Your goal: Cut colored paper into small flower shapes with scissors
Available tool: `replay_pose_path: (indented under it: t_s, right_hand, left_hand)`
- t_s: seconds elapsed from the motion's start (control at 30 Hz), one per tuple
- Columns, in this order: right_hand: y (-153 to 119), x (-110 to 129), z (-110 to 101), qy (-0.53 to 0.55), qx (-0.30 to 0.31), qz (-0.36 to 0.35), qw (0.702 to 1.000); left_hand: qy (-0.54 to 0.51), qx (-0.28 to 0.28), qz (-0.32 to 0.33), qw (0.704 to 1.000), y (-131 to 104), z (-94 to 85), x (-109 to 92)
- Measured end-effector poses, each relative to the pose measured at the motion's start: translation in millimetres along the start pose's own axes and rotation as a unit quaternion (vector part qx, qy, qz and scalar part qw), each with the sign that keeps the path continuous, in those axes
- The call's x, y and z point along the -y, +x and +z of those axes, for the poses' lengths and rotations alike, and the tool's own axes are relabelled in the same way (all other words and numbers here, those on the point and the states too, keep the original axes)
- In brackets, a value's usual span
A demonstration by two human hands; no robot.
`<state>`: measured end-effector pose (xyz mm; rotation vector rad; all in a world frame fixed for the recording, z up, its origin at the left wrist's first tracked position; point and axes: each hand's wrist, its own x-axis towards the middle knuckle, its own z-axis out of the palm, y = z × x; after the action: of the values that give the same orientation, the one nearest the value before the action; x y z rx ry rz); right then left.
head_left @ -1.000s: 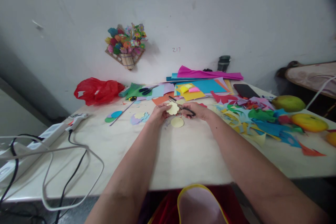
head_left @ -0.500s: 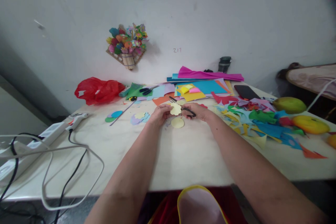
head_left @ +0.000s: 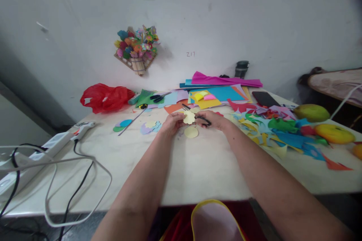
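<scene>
A pale yellow paper flower with a scalloped edge (head_left: 189,117) is pinched in my left hand (head_left: 174,122). My right hand (head_left: 211,119) is closed on the black handles of a pair of scissors (head_left: 204,121), whose blades point up and left behind the flower. Just below, a pale yellow paper circle (head_left: 191,132) lies flat on the table. Left of my left hand lie pastel scalloped pieces (head_left: 151,127). Farther left are blue and green paper circles (head_left: 126,123) beside a thin dark stick.
Paper scraps (head_left: 288,135) and mangoes (head_left: 334,134) cover the right side. Coloured sheets (head_left: 223,94), a phone (head_left: 265,99) and other scissors (head_left: 157,98) lie at the back. A red bag (head_left: 106,98) and power strips (head_left: 52,144) with cables are on the left.
The paper flower has turned slightly between my fingers. My hands and the scissors have stayed almost in place.
</scene>
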<state>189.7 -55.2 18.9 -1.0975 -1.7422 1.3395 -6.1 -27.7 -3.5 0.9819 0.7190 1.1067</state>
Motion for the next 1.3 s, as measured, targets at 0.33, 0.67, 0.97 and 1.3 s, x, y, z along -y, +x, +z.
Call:
replay_pose_path:
  t_s: [0.33,0.67,0.97,1.3]
  right_hand:
    - [0,1,1,-0.017,-0.003,-0.012,1.000]
    - [4,-3,1,-0.024,-0.015,-0.005,1.000]
    - [1,-4,-4,-0.030,0.001,0.004,1.000]
    - [1,-10,-11,0.019,-0.053,-0.037,0.998]
  left_hand:
    - [-0.005,-0.003,0.002,1.000,-1,0.4,0]
    - [-0.003,-0.009,0.006,1.000,1,0.1,1]
    - [0.033,-0.015,0.025,0.999,2,0.2,1]
    - [0.041,-0.001,0.044,0.998,-5,8.6,-3]
